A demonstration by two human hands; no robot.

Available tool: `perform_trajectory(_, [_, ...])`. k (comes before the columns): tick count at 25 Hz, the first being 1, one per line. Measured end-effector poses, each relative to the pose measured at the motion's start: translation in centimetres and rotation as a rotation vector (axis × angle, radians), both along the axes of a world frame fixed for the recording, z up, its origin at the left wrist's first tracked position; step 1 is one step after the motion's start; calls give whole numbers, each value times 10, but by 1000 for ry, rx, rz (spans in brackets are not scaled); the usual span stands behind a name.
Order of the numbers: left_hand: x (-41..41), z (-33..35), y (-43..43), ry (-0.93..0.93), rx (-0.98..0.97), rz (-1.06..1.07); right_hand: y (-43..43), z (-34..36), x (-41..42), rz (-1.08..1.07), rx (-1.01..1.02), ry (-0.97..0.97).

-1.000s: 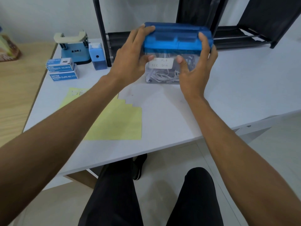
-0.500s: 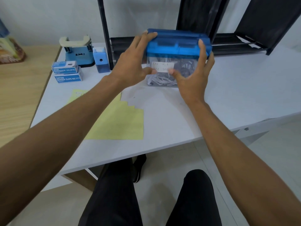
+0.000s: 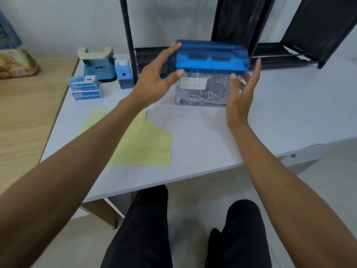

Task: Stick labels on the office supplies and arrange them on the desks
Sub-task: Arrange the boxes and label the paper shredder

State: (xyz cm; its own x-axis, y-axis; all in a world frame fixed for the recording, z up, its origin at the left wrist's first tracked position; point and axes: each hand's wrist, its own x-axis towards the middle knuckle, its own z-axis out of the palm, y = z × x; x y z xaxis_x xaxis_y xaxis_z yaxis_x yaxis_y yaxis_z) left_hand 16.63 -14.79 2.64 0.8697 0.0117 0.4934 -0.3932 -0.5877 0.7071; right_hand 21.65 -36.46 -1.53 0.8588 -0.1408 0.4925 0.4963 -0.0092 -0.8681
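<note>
Grip eased since prior frame; left hand (image 3: 154, 82) and right hand (image 3: 239, 97) lay open, flanking blue-lidded box (image 3: 210, 57); label (image 3: 193, 83) faced forward, presumably for reading.

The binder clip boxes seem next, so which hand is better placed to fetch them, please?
Probably left. The left hand lies nearer the boxes, left of the shredder; the right hand would have to reach across it.

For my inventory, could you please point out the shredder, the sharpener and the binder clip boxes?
shredder (image 3: 212, 60): head view, blue lid.
sharpener (image 3: 124, 75): head view, front face.
binder clip boxes (image 3: 87, 95): head view, lower box's front.
</note>
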Motion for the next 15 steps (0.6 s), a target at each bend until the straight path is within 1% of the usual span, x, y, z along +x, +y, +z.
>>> perform_trajectory(1, [1,-3,-4,-17,-75,28,-1,0,3,56,62,94])
perform_trajectory(3, [5,-8,-17,-78,-120,102,-3,3,9,139,117,233])
perform_trajectory(5, [15,-14,-29,-133,-133,160,-4,13,20,209,151,288])
perform_trajectory(6, [21,-17,-32,-129,-182,195,-4,20,25,238,184,309])
perform_trajectory(8, [36,-19,-32,-53,-349,250,-8,32,40,306,237,356])
perform_trajectory(10, [51,-21,-27,54,-476,259,-11,42,51,351,249,385])
perform_trajectory(13, [69,-19,-21,255,-556,272,-7,44,58,339,261,474])
perform_trajectory(15, [73,-14,-21,367,-583,289,-3,47,53,352,338,507])
